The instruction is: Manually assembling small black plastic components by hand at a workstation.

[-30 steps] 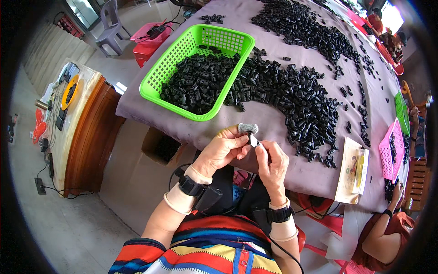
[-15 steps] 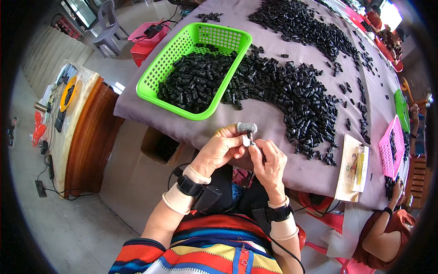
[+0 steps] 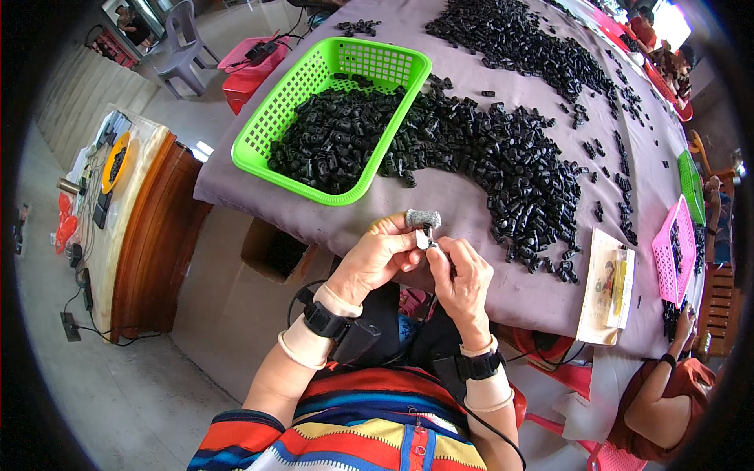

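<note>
My left hand (image 3: 373, 259) and my right hand (image 3: 462, 279) meet just in front of the table's near edge. A grey knitted finger cover (image 3: 423, 219) sits on a fingertip of my left hand. Under it, the left fingers pinch a small black plastic part (image 3: 428, 231), mostly hidden. A small whitish piece (image 3: 422, 239) shows between the two hands; I cannot tell its kind. The right thumb and fingers are closed at the same spot, on something too small to make out. Beyond my hands stands a green plastic basket (image 3: 353, 196) holding many similar black parts.
Loose black parts (image 3: 522, 173) lie heaped across the cloth-covered table (image 3: 452, 206). A booklet (image 3: 601, 290) and a pink basket (image 3: 674, 251) are to the right, near a co-worker's arm (image 3: 648, 392). Below the table edge stands a cardboard box (image 3: 271, 251); a wooden counter (image 3: 149, 235) is left.
Both hands stay nearly in place, still closed together around the small part. The view has shifted very slightly. A person now shows in the doorway at the far upper left.
</note>
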### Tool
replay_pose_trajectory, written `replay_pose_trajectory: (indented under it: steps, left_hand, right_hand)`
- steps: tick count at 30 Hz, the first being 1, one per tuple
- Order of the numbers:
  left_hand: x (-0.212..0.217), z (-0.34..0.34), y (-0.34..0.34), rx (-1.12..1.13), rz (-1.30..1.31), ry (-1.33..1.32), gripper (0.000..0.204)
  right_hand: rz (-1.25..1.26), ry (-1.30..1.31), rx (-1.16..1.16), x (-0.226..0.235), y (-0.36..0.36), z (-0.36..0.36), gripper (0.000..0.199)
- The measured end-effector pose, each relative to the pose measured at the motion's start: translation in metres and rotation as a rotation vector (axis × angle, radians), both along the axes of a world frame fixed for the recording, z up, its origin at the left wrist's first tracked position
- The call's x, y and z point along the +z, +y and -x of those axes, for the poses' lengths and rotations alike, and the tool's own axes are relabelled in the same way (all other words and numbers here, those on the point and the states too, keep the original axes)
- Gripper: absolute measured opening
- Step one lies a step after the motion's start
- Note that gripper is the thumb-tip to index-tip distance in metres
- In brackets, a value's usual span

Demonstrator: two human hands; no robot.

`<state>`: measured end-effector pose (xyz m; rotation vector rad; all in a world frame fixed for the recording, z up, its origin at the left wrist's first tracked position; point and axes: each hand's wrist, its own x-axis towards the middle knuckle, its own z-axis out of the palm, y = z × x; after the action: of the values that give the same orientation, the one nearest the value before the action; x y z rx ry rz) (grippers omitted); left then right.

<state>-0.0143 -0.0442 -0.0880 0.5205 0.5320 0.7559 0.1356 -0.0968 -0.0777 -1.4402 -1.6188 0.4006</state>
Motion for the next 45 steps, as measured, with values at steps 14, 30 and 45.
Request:
replay_pose_trajectory:
  steps: [14,30,45]
  left_hand:
    - [-0.0015,-0.0019,-0.0002,0.018,0.014,0.023,0.021]
    - [-0.0012,-0.0039,-0.0001,0.01,-0.01,0.037,0.021]
    - [-0.0043,-0.0018,0.0005,-0.006,0.016,0.043,0.021]
  right_hand:
    - [-0.039,-0.025,-0.012,0.0003,0.0025,0.002,0.011]
    - [-0.047,-0.074,-0.051,-0.0003,0.0036,0.0053,0.012]
    - [-0.033,-0.076,-0.034,-0.0013,0.0025,0.0036,0.012]
